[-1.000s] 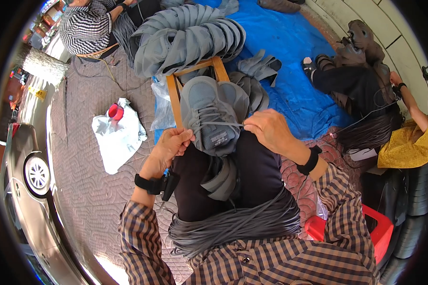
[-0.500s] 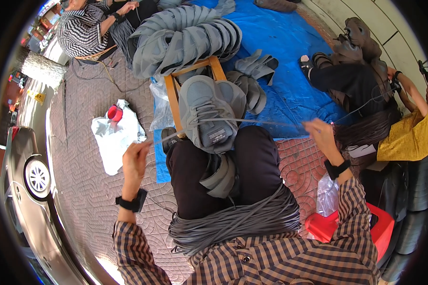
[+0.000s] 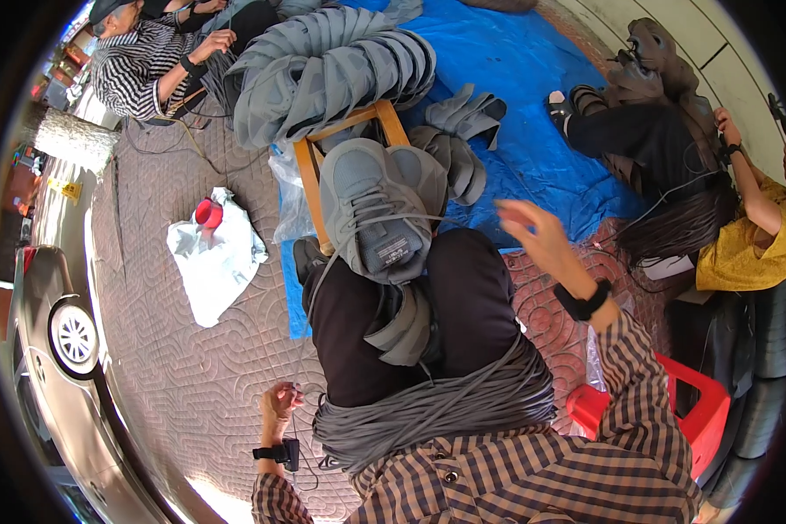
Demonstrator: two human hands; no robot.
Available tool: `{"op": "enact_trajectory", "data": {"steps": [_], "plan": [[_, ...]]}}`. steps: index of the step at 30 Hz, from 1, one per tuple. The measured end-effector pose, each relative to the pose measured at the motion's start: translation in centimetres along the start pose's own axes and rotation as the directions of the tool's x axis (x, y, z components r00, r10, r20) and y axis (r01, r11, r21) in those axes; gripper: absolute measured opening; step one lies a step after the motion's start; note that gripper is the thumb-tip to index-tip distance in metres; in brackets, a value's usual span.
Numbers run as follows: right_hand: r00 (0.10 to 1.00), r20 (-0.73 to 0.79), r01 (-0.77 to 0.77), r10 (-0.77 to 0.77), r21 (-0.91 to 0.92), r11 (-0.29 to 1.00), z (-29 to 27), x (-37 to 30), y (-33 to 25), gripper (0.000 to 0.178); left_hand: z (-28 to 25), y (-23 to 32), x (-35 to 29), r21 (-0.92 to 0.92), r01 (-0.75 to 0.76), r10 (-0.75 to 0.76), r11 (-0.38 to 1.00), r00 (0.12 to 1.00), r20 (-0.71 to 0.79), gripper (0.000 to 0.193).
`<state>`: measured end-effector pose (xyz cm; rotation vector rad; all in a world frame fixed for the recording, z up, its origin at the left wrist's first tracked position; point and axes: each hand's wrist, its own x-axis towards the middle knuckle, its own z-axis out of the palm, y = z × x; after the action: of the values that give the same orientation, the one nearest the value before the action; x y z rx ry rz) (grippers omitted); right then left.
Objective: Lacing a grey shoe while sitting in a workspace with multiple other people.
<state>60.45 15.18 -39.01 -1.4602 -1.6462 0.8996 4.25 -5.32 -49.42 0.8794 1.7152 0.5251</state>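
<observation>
A person sits looking down at a grey shoe [image 3: 377, 214] in the centre of the frame, propped on the knees with its tongue toward the viewer. A grey lace [image 3: 323, 266] runs through its eyelets and trails down from the shoe's left side toward the lower left of the frame.

The left hand [image 3: 279, 403] sits low and left of centre, beside the lap, curled closed and pinching the lace end. The right hand [image 3: 533, 229] is raised right of centre, just right of the shoe, fingers spread and loose; whether a lace end passes through them cannot be told.

A thick bundle of grey laces [image 3: 432, 406] lies across the lap at lower centre. A grey shoe upper [image 3: 406, 327] rests between the thighs, just below the shoe.

Behind the shoe stands a wooden stool [image 3: 310, 179], and beyond it, at upper centre, a fanned stack of grey uppers [image 3: 323, 65] rests on a blue tarp [image 3: 541, 96]. A white bag [image 3: 214, 258] with a red cup [image 3: 207, 212] lies on the paving at left. A red plastic stool [image 3: 672, 406] shows at lower right.

Another person in a striped shirt [image 3: 135, 65] works at upper left; a person in a yellow top [image 3: 747, 249] sits at right. Part of a car [image 3: 61, 332] curves along the left rim
</observation>
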Motion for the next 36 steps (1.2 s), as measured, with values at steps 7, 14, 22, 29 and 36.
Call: {"op": "enact_trajectory", "data": {"steps": [7, 14, 22, 29, 36], "plan": [[0.944, 0.318, 0.074, -0.089, 0.057, 0.996, 6.3, 5.8, -3.1, 0.034, -1.1, 4.2, -0.3, -0.025, -0.055, 0.057, 0.998, 0.993, 0.101, 0.017], [0.968, 0.187, 0.173, -0.169, -0.001, 0.985, 8.8, 6.7, -5.8, 0.026, 7.7, 25.3, 2.2, -0.496, -0.183, 0.314, 0.849, 0.930, 0.194, 0.011], [0.970, 0.240, -0.048, -0.021, 0.277, 0.960, 7.9, 7.6, -8.7, 0.024, 12.6, 30.0, 6.4, -0.497, -0.301, 0.345, 0.814, 0.938, -0.003, 0.006], [0.956, 0.244, 0.158, -0.160, 0.026, 0.987, 7.7, 6.0, -4.6, 0.035, 14.0, 30.3, 5.9, -0.453, -0.440, 0.449, 0.775, 0.888, -0.096, 0.007], [0.967, 0.254, -0.067, 0.014, 0.202, 0.977, 8.3, 6.3, -3.8, 0.029, 14.2, 30.4, 6.4, -0.288, -0.529, 0.511, 0.798, 0.848, -0.141, 0.011]]}}
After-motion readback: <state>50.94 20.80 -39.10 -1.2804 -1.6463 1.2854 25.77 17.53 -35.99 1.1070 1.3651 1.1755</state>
